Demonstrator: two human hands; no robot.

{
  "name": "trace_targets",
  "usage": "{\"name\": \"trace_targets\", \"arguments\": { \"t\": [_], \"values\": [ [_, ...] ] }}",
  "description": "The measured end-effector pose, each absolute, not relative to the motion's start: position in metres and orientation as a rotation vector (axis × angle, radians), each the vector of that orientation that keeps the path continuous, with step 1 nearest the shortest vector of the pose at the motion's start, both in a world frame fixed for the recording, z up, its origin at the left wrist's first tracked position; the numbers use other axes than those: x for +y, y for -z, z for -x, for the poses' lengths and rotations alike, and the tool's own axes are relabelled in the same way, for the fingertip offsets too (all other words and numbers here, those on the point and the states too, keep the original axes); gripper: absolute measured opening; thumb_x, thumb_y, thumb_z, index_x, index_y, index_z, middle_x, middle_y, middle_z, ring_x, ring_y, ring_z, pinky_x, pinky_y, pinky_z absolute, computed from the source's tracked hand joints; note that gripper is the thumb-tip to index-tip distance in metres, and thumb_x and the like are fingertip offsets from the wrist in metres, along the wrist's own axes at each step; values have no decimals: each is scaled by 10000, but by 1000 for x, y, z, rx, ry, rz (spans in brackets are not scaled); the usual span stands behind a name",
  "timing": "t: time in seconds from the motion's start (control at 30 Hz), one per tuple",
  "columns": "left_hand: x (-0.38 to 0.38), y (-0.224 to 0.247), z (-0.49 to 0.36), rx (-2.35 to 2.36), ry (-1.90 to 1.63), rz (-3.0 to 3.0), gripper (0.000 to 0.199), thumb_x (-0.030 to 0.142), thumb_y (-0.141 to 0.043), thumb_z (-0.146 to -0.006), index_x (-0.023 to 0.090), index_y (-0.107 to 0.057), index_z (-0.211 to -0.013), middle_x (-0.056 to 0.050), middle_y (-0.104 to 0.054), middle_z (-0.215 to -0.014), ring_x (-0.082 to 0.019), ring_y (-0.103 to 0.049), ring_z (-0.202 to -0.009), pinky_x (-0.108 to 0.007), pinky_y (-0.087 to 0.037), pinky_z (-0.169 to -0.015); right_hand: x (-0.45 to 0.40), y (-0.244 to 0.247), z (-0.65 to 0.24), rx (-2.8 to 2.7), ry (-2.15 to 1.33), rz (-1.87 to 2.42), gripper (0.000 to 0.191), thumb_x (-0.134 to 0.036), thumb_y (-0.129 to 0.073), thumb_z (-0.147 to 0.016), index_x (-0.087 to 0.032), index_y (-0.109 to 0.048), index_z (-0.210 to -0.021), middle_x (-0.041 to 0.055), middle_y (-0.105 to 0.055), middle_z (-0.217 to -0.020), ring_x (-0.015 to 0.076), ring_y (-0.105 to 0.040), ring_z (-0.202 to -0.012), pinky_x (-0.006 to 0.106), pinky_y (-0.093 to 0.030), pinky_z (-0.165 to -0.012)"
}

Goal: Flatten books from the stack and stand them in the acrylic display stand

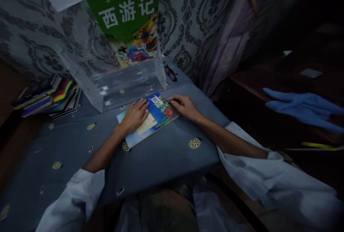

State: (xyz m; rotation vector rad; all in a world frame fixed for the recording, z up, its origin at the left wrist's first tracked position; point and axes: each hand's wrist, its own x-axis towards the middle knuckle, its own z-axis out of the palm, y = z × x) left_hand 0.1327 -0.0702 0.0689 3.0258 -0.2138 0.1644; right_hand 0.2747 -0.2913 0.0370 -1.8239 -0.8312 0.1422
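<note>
Blue book point(160, 117), left hand point(135, 115) atop; right hand point(185, 107) at corner

1. A thin closed book point(167, 118), blue-covered with red and green pictures, a cream panel point(147, 124) and white code label point(155, 100)
2. It lies flat, slanted, beneath the left hand point(135, 115), its right edge at the right hand point(186, 107)
3. The label faces up between both hands

dim | right side near-black | edges blurred, stretched | glare: clear stand point(129, 84)
</note>
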Motion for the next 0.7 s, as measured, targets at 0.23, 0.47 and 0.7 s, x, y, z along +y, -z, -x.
{"name": "trace_targets", "arguments": {
  "t": [0.23, 0.47, 0.7],
  "values": [
    [-126, -67, -123, -409, -217, -2940, 640, 625, -476, -975, 191, -487, -1445, -126, -512, -1497, -324, -406, -1438, -521, -351, -1181, -327, -38, -259, -832, -189, 1752, 220, -297, -531, -900, -202, -700, -1003, 44, -746, -941, 217, -690, -905, 359, -546, -835],
    [-131, -63, -122, -327, -230, -2937, 548, 502, -492, -1000, 161, -492, -1428, -135, -529, -1482, -334, -402, -1442, -528, -351, -1179, -334, -40, -249, -787, -220, 1660, 302, -303, -533, -924, -208, -615, -1198, 70, -751, -1046, 204, -709, -956, 368, -554, -878],
    [-131, -64, -122, -344, -283, -2932, 513, 501, -463, -1011, 181, -527, -1406, -114, -557, -1463, -319, -451, -1414, -525, -385, -1160, -339, -49, -248, -780, -220, 1717, 300, -278, -516, -948, -206, -608, -1224, 53, -775, -960, 188, -713, -868, 323, -550, -807]
  ]
}}
